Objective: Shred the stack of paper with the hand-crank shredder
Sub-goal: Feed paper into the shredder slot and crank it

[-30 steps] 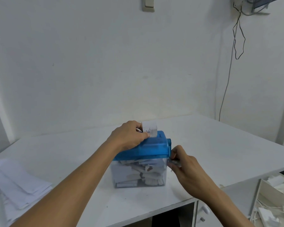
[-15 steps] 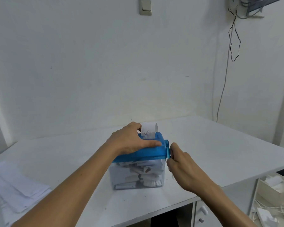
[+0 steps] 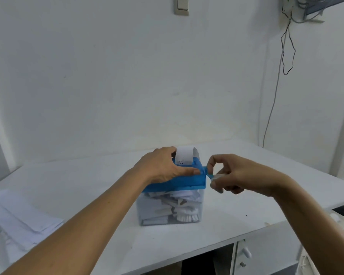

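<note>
The hand-crank shredder [image 3: 187, 181] has a blue lid and a clear bin [image 3: 171, 209] full of white paper shreds. It stands mid-table. A white paper strip [image 3: 184, 156] curls up out of the lid's slot. My left hand [image 3: 163, 167] lies over the lid's left part, with its thumb along the front and its fingers behind the strip. My right hand [image 3: 236, 175] pinches the crank handle [image 3: 211, 175] at the lid's right end. The stack of paper [image 3: 18, 219] lies at the table's left edge.
The white table [image 3: 266, 187] meets a white wall behind. A light switch [image 3: 181, 4] and hanging black wires [image 3: 288, 44] are on the wall. Under the table's right part sits a drawer unit [image 3: 244, 255]. A box of white scraps [image 3: 309, 261] is at the lower right.
My right hand has risen from low beside the bin to the height of the lid, turning the crank. The left hand stays on the lid, and the view has shifted slightly.
</note>
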`<state>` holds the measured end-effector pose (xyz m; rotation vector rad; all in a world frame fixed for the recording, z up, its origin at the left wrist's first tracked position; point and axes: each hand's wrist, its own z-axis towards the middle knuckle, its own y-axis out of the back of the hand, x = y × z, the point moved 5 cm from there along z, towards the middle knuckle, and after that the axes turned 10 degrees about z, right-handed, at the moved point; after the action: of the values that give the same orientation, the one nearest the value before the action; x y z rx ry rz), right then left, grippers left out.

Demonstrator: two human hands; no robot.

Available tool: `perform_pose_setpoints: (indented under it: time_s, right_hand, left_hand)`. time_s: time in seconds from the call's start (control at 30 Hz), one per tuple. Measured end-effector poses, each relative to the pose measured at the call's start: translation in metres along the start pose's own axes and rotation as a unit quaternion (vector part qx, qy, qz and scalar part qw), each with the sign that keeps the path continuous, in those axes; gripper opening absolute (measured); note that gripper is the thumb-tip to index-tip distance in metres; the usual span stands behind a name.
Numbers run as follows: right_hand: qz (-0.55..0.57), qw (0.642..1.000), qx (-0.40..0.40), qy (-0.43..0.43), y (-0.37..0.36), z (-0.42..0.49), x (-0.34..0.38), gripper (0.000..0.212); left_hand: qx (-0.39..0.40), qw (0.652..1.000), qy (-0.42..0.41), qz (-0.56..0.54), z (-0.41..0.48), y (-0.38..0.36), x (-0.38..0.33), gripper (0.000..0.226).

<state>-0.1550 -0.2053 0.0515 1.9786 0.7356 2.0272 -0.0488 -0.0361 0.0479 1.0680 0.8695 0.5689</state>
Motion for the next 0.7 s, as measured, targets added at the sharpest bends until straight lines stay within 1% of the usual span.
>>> perform_pose_setpoints:
  time_s: [0.07, 0.1, 0.13, 0.17, 0.2, 0.23, 0.27, 0.33, 0.5, 0.6, 0.7]
  right_hand:
    - [-0.022, 0.999, 0.021, 0.030, 0.003, -0.002, 0.002, 0.019]
    - [-0.023, 0.998, 0.013, 0.053, 0.005, 0.000, 0.004, 0.015]
    - [-0.019, 0.996, -0.020, 0.081, 0.009, 0.002, 0.007, 0.010]
    - [-0.019, 0.991, -0.073, 0.112, 0.016, 0.007, 0.011, 0.006]
    - [-0.025, 0.982, -0.129, 0.136, 0.024, 0.013, 0.015, 0.007]
    - [-0.023, 0.974, -0.169, 0.146, 0.028, 0.022, 0.016, 0.011]
    - [-0.011, 0.971, -0.193, 0.143, 0.032, 0.032, 0.014, 0.015]
    - [0.013, 0.970, -0.208, 0.121, 0.036, 0.055, 0.007, 0.022]
    - [0.046, 0.968, -0.223, 0.107, 0.038, 0.085, -0.017, 0.022]
    - [0.043, 0.966, -0.242, 0.080, 0.034, 0.097, -0.034, 0.026]
    - [0.077, 0.960, -0.264, 0.055, 0.027, 0.102, -0.056, 0.030]
  left_hand:
    - [0.001, 1.000, -0.001, 0.001, 0.001, 0.000, -0.001, 0.081]
    - [0.000, 1.000, -0.001, -0.004, 0.002, 0.001, -0.001, 0.077]
    - [0.000, 1.000, -0.003, -0.011, 0.002, 0.002, -0.001, 0.072]
    - [-0.001, 1.000, -0.005, -0.018, 0.002, 0.002, -0.001, 0.067]
    - [-0.002, 1.000, -0.008, -0.024, 0.003, 0.002, 0.000, 0.064]
    - [-0.001, 1.000, -0.009, -0.027, 0.002, 0.001, 0.000, 0.063]
    - [0.000, 1.000, -0.011, -0.026, 0.002, -0.001, 0.000, 0.065]
    - [-0.007, 1.000, -0.014, -0.019, 0.001, -0.001, 0.001, 0.070]
    - [-0.014, 1.000, -0.016, 0.000, 0.000, 0.000, 0.000, 0.070]
    - [-0.020, 1.000, -0.018, 0.015, -0.002, 0.000, 0.000, 0.072]
    - [-0.026, 0.999, -0.015, 0.029, -0.003, 0.001, -0.001, 0.070]
